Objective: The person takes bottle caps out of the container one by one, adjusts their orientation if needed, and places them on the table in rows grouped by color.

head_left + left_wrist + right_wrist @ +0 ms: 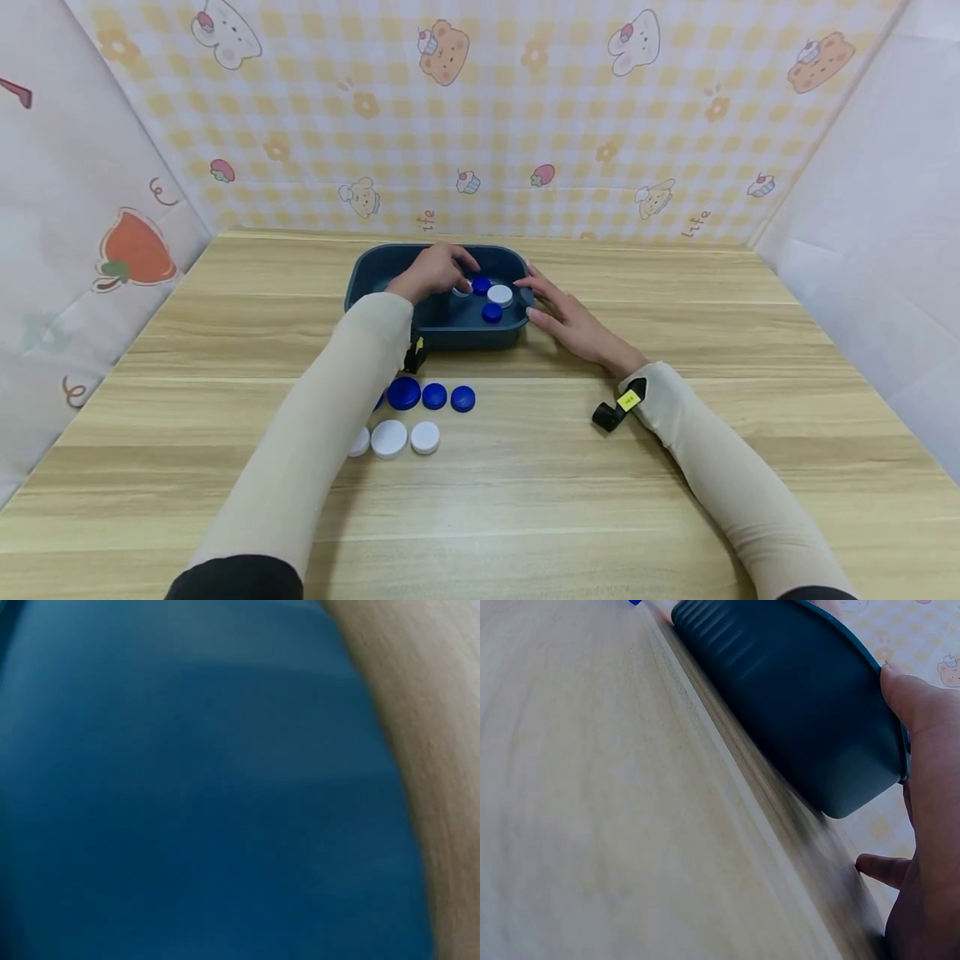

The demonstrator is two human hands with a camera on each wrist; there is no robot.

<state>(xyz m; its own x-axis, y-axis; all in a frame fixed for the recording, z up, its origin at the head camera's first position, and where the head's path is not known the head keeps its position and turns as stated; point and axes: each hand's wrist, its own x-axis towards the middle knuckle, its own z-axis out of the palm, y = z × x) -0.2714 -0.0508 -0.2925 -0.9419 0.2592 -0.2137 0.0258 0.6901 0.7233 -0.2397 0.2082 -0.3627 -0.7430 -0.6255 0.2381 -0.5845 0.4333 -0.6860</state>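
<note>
A dark teal plastic tub (465, 337) stands on the wooden table. My left hand (433, 271) reaches over its near wall, thumb and a finger apart above the caps inside. Right below the thumb, a white cap (461, 292) is partly covered. Beside it lie a blue cap (481, 286), another white cap (500, 295) and a second blue cap (492, 313). My right hand (573, 325) grips the tub's right end, fingers over the rim and thumb (904, 694) at the near corner. The tub's wall (210, 787) fills most of the left wrist view.
In front of the tub lies a row of blue caps (434, 396), with a row of white caps (389, 439) nearer. My left forearm hides part of both rows. A patterned cloth (495, 133) hangs behind the table (562, 517); white sheets flank it.
</note>
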